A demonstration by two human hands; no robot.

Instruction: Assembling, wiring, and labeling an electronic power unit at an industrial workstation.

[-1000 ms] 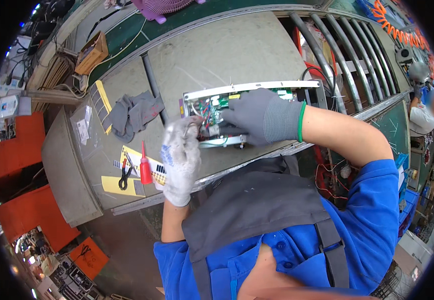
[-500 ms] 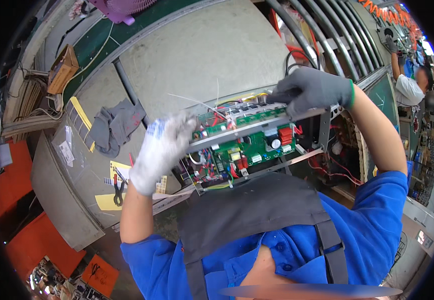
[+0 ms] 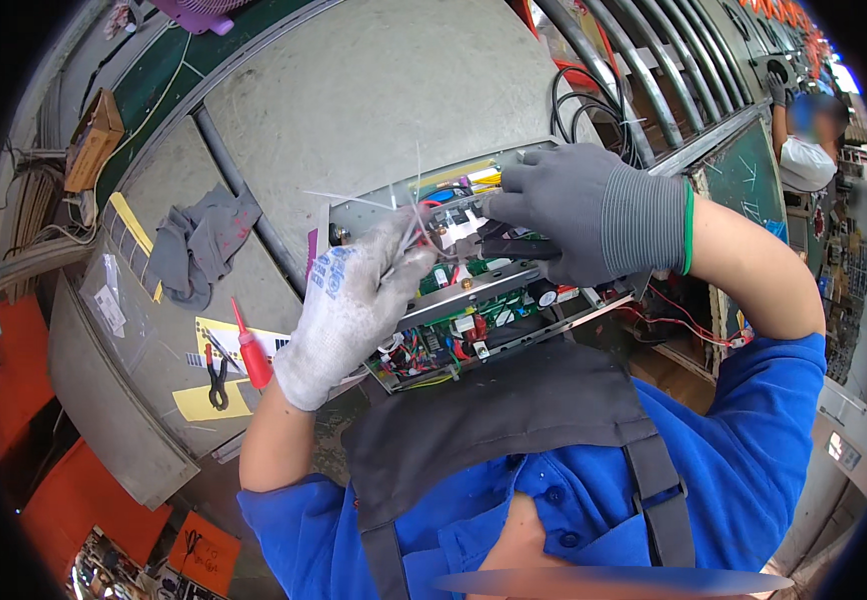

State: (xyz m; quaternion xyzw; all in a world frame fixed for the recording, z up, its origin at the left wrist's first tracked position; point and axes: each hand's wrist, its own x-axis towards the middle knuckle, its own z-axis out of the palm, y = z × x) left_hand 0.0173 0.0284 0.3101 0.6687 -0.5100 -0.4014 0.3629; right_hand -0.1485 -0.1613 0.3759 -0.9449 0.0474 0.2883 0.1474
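An open metal chassis point(image 3: 359, 209) with green circuit boards and bundled coloured wires lies in front of me at the table's near edge. My left hand point(image 3: 359, 295), in a white glove, is closed over its left part, thumb and fingers pinching thin white cable ties point(image 3: 417, 170) beside red wires. From the right, my right hand point(image 3: 579, 215), in a grey glove with a green cuff, reaches over the boards. Its fingers are bent close to the left fingertips around a dark shape, which I cannot make out. Both hands hide part of the upper board.
To the left lie a grey cloth point(image 3: 204, 245), a red bottle with a pointed nozzle point(image 3: 252, 355), pliers point(image 3: 218, 385) and yellow sheets point(image 3: 204, 403). Metal rollers point(image 3: 644, 90) and a coiled black cable point(image 3: 599, 115) are at the back right. Another person point(image 3: 809, 150) works far right.
My left hand has moved right along the chassis to the white ties. My right hand has come in leftward and lower over the board. The red bottle now shows beside my left wrist.
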